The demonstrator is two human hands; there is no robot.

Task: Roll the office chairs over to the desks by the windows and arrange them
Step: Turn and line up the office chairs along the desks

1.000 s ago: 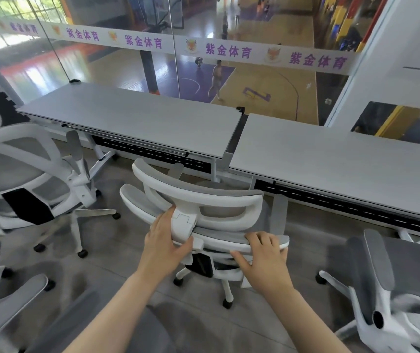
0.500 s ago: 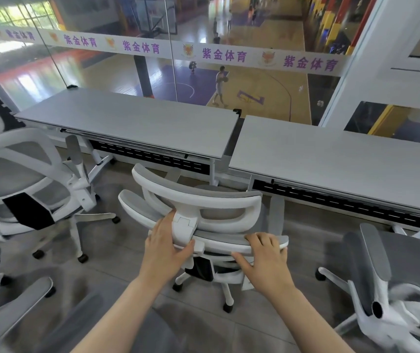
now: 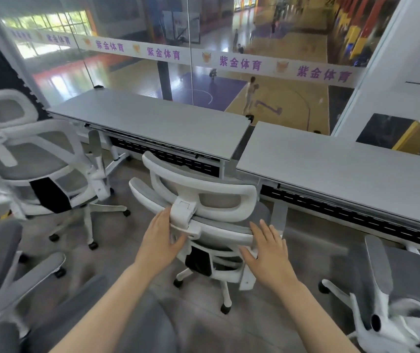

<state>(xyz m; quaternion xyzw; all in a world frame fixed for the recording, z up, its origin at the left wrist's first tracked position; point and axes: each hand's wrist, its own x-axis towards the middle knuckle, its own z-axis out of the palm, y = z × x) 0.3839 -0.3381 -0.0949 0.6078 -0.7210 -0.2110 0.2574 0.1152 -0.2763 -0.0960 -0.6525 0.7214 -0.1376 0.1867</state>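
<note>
A white-framed office chair (image 3: 203, 192) with grey mesh stands in front of me, its back toward me. It faces the gap between two grey desks, the left desk (image 3: 153, 118) and the right desk (image 3: 331, 169), both set against the window glass (image 3: 203, 80). My left hand (image 3: 163, 240) wraps the white bracket under the headrest, thumb in front. My right hand (image 3: 267, 248) lies flat on the top edge of the backrest, fingers straight and spread. The chair's seat is close to the desk edge.
A second white chair (image 3: 38, 159) stands left by the left desk. Another chair (image 3: 5, 276) crowds the lower left, and a tipped-looking chair (image 3: 394, 289) sits at the lower right. A grey seat lies right below my arms. Desk legs (image 3: 229, 169) stand ahead.
The chair has rolled slightly toward the desks. My right hand's fingers, earlier curled over the backrest edge, now lie straight and spread. My left hand stays on the bracket.
</note>
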